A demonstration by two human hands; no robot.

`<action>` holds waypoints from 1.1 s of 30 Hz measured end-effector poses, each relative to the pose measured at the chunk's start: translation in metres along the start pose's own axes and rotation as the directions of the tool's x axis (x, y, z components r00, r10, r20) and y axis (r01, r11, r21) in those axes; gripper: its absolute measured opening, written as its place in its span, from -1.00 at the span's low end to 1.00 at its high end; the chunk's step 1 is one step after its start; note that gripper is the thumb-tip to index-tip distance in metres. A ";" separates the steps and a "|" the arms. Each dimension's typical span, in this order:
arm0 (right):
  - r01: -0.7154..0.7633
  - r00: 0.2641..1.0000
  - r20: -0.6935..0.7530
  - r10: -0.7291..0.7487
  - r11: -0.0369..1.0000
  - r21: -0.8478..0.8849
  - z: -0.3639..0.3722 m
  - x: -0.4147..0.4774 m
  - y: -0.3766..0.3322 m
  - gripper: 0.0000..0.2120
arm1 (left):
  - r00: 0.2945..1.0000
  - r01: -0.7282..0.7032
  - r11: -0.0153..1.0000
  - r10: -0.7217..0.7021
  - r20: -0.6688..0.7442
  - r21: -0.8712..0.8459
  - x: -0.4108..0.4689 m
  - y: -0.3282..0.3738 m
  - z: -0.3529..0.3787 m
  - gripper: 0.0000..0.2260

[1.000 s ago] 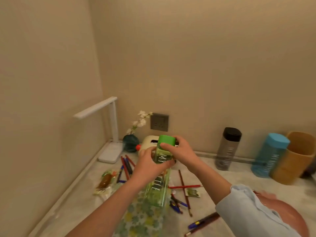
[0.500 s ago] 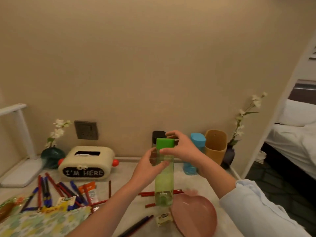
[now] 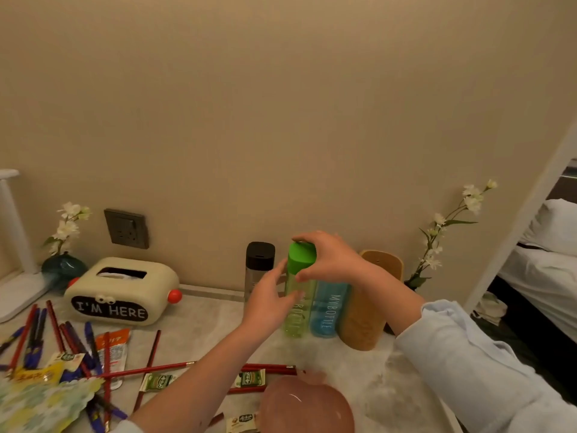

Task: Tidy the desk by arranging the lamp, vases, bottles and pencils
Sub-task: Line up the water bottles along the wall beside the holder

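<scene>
A clear green bottle (image 3: 293, 317) with a green cap stands upright on the desk near the wall. It is between a black-capped bottle (image 3: 259, 267) and a blue bottle (image 3: 327, 310). My right hand (image 3: 331, 260) grips the green cap from above. My left hand (image 3: 268, 304) holds the green bottle's body loosely, thumb up its left side. Red and blue pencils (image 3: 40, 335) lie scattered at the left, with more red pencils (image 3: 150, 368) across the middle. The white lamp (image 3: 15, 245) stands at the far left beside a dark green vase (image 3: 62, 270) of white flowers.
A tan holder (image 3: 362, 320) stands right of the blue bottle, with a flower stem (image 3: 437, 242) behind it. A cream tissue box (image 3: 125, 292), snack packets (image 3: 112, 348), a floral cloth (image 3: 40, 404) and a pink heart dish (image 3: 306, 407) lie on the desk. A bed (image 3: 546, 270) is at the right.
The view swung right. Both hands carried the green bottle to the right and back, and it now stands beside the blue bottle near the wall.
</scene>
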State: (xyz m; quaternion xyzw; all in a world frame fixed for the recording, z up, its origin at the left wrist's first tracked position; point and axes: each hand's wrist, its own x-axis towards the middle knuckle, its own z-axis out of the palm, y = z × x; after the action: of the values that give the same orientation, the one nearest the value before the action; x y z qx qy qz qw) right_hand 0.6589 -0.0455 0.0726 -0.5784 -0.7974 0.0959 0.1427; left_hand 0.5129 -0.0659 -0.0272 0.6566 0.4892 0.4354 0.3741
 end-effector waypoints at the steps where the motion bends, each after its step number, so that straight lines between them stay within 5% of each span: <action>1: 0.003 1.000 0.003 -0.002 0.999 -0.042 0.002 0.003 0.005 -0.22 | 1.000 0.008 1.000 -0.008 0.005 0.016 0.001 -0.002 0.002 -0.39; 14: -0.018 1.000 -0.009 0.017 0.990 -0.142 0.027 0.021 0.034 -0.24 | 0.962 0.143 0.972 -0.181 0.205 0.188 0.003 -0.034 0.016 -0.56; 26: -0.056 0.998 -0.013 0.055 0.992 -0.115 0.034 0.024 0.047 -0.25 | 0.963 0.176 0.984 -0.180 0.198 0.038 0.011 -0.039 0.032 -0.62; 33: -0.053 0.998 -0.025 0.050 0.990 -0.131 0.038 0.025 0.040 -0.16 | 0.946 0.263 0.959 -0.278 0.166 0.109 0.009 -0.041 0.024 -0.60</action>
State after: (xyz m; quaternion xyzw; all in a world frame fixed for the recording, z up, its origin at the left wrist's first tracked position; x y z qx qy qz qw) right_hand 0.6746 -0.0085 0.0266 -0.6080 -0.7852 0.0406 0.1102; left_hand 0.5236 -0.0488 -0.0711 0.6351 0.5572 0.2976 0.4445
